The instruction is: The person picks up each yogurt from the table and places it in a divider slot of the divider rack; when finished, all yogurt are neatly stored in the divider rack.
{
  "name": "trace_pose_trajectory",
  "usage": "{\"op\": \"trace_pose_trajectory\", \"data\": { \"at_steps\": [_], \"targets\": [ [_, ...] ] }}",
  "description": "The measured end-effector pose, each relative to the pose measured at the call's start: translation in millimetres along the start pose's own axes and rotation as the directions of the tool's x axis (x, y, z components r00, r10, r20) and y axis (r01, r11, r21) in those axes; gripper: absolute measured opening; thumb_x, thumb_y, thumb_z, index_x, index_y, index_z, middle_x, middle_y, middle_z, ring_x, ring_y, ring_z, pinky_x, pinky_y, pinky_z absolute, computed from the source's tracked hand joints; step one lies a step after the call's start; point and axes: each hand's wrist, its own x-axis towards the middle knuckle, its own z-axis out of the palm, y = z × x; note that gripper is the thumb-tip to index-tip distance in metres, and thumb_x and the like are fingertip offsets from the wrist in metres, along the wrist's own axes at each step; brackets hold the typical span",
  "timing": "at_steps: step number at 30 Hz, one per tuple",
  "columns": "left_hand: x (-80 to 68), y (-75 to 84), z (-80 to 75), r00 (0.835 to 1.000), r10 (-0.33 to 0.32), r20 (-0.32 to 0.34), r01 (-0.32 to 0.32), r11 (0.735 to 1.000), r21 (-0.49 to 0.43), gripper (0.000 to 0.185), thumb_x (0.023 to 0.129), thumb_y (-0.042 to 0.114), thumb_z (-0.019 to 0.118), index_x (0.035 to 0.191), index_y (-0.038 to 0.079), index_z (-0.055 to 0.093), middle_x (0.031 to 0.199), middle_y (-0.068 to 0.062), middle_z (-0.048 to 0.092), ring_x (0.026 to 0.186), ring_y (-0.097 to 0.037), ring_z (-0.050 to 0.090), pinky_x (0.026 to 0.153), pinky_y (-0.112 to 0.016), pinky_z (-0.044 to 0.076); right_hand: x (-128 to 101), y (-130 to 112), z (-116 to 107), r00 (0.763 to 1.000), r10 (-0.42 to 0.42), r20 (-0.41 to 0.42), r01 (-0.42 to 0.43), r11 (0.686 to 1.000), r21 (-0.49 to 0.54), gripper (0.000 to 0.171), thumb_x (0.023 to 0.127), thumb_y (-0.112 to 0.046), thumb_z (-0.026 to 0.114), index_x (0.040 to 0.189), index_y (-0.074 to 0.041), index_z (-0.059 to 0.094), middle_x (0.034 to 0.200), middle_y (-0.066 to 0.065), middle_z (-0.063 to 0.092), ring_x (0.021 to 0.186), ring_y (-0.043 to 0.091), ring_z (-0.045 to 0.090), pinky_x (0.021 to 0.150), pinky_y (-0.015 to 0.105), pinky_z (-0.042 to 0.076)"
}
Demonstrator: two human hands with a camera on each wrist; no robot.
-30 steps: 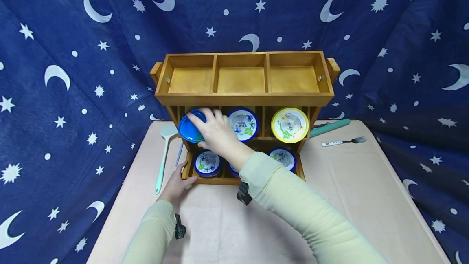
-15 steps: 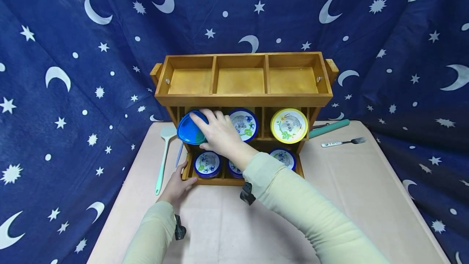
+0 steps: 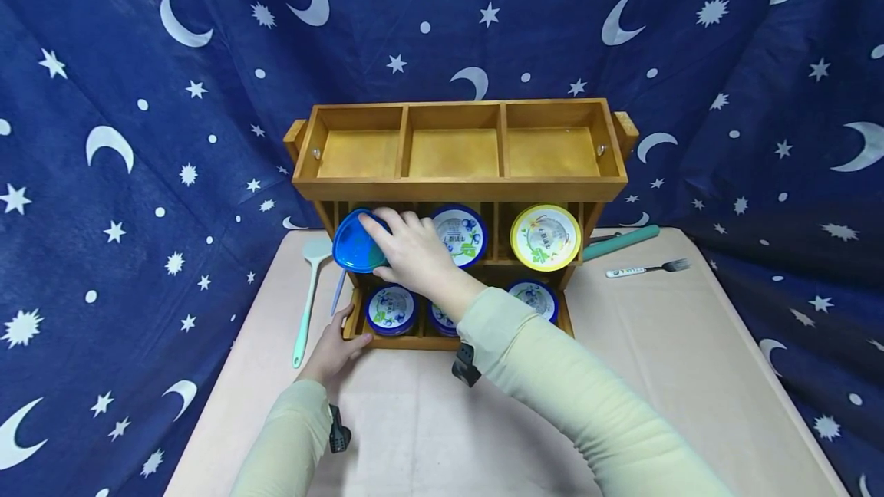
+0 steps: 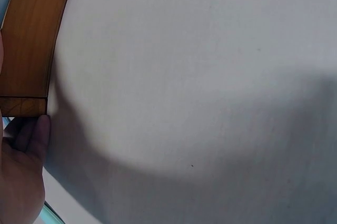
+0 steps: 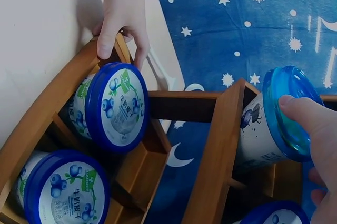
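My right hand (image 3: 421, 255) grips a white cup with a see-through blue lid (image 3: 355, 245) at the left compartment of the wooden rack's middle tier. In the right wrist view the thumb lies on the lid's rim and the white cup body (image 5: 258, 140) leans inside the compartment; its bottom is hidden. My left hand (image 3: 333, 347) holds the lower left front corner of the wooden rack (image 3: 456, 190). Beside the cup sits a blue-rimmed tub (image 3: 461, 240), and a yellow-rimmed tub (image 3: 545, 236) stands further right. Another blue-rimmed tub (image 3: 390, 308) occupies the bottom tier near my left hand.
The rack's top tray (image 3: 456, 150) has three compartments. Left of it lie a pale green spatula (image 3: 309, 305) and a thin blue stick (image 3: 338, 291). On the right are a fork (image 3: 648, 267) and a green-handled item (image 3: 621, 241). More tubs fill the bottom tier.
The cup's lid has tipped a little more toward the head camera and shifted slightly left. My right hand has moved only slightly; the left keeps its place on the rack.
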Motion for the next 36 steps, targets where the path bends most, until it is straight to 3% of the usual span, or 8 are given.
{"op": "trace_pose_trajectory", "data": {
  "at_steps": [12, 21, 28, 36],
  "targets": [
    [1.5, -1.5, 0.4, 1.0, 0.002, -0.005, -0.002, 1.0, 0.005, 0.091, 0.082, 0.047, 0.068, 0.15, 0.013, 0.018, 0.146, -0.028, 0.028, 0.133, -0.042, 0.027, 0.108, -0.053, 0.022, -0.6, 2.1, -1.1, 1.0, -0.021, 0.012, 0.021, 0.998, 0.062, 0.067, 0.083, -0.045, 0.067, 0.141, -0.023, 0.042, 0.137, 0.012, 0.04, 0.109, 0.029, 0.054, 0.081, 0.038, 0.049],
    [2.3, -4.2, 1.2, 1.0, -0.013, -0.008, 0.013, 1.0, -0.006, 0.091, 0.081, 0.047, 0.069, 0.15, 0.016, 0.019, 0.144, -0.028, 0.03, 0.131, -0.042, 0.032, 0.106, -0.054, 0.025, -0.4, 2.8, 2.3, 1.0, -0.014, 0.023, 0.011, 0.995, 0.098, 0.07, 0.082, -0.048, 0.067, 0.141, -0.022, 0.04, 0.138, 0.015, 0.038, 0.111, 0.03, 0.053, 0.083, 0.039, 0.05],
    [2.9, -5.2, 1.6, 1.0, -0.01, -0.015, 0.01, 1.0, 0.001, 0.09, 0.081, 0.046, 0.069, 0.15, 0.016, 0.019, 0.144, -0.028, 0.031, 0.13, -0.042, 0.032, 0.106, -0.054, 0.025, -0.3, 4.6, 3.6, 0.999, -0.045, -0.029, 0.047, 0.995, 0.089, 0.068, 0.082, -0.048, 0.067, 0.141, -0.024, 0.042, 0.136, 0.016, 0.04, 0.109, 0.03, 0.054, 0.08, 0.038, 0.05],
    [2.8, -5.2, 0.8, 1.0, -0.002, -0.007, 0.002, 1.0, 0.002, 0.093, 0.08, 0.051, 0.068, 0.15, 0.015, 0.018, 0.143, -0.029, 0.03, 0.13, -0.043, 0.032, 0.106, -0.055, 0.025, -0.8, 5.3, 2.6, 0.999, -0.036, -0.022, 0.038, 0.995, 0.091, 0.077, 0.08, -0.052, 0.068, 0.144, -0.023, 0.035, 0.138, 0.016, 0.038, 0.112, 0.03, 0.052, 0.083, 0.039, 0.049]
  ]
}}
